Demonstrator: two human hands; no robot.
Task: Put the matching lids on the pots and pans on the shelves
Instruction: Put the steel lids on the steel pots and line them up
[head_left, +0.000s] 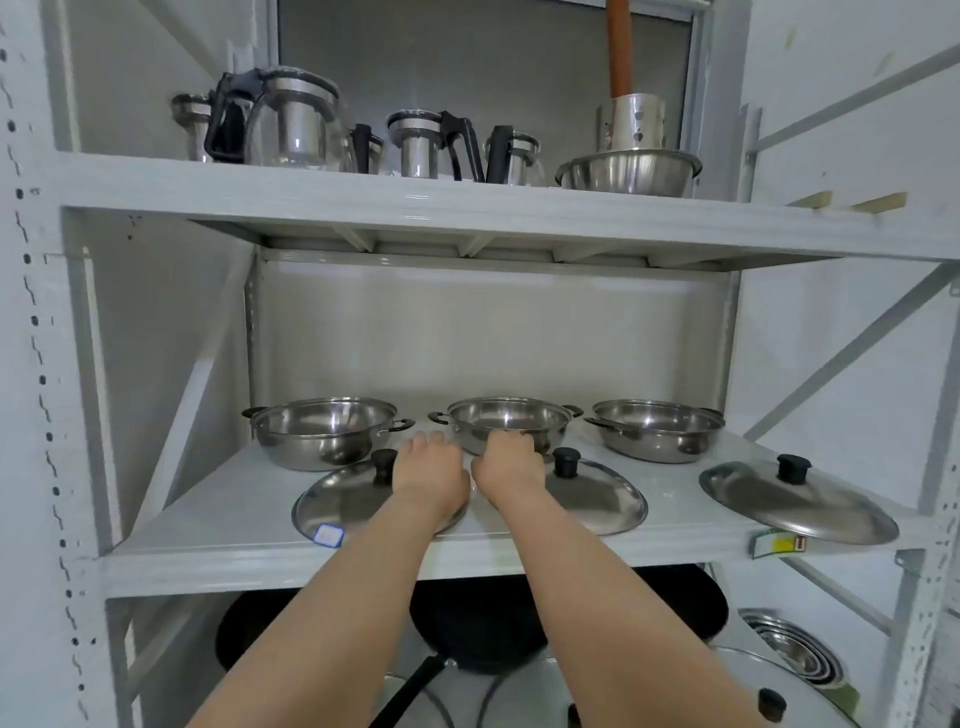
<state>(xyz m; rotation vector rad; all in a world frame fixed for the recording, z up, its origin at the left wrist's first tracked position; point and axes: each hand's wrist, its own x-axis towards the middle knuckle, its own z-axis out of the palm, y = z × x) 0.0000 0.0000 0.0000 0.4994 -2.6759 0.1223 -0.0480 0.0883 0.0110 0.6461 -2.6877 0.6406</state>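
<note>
Three steel pots stand on the middle shelf (208, 525): the left pot (322, 431), the middle pot (509, 415) and the right pot (657, 428). In front of them lie three steel lids with black knobs: the left lid (345, 501), the middle lid (597, 493) and the right lid (795, 506). My left hand (428, 475) hovers over the left lid's right side, beside its knob, fingers bent down, nothing seen in it. My right hand (511, 465) has its fingers curled against the middle pot's front wall; its fingertips are hidden.
The upper shelf (363, 200) holds several glass teapots (296, 124) and a steel bowl (628, 171). Below, a black pan (483, 639), glass lids (519, 691) and stacked steel bowls (795, 649) fill the lower shelf. Shelf uprights and diagonal braces stand on both sides.
</note>
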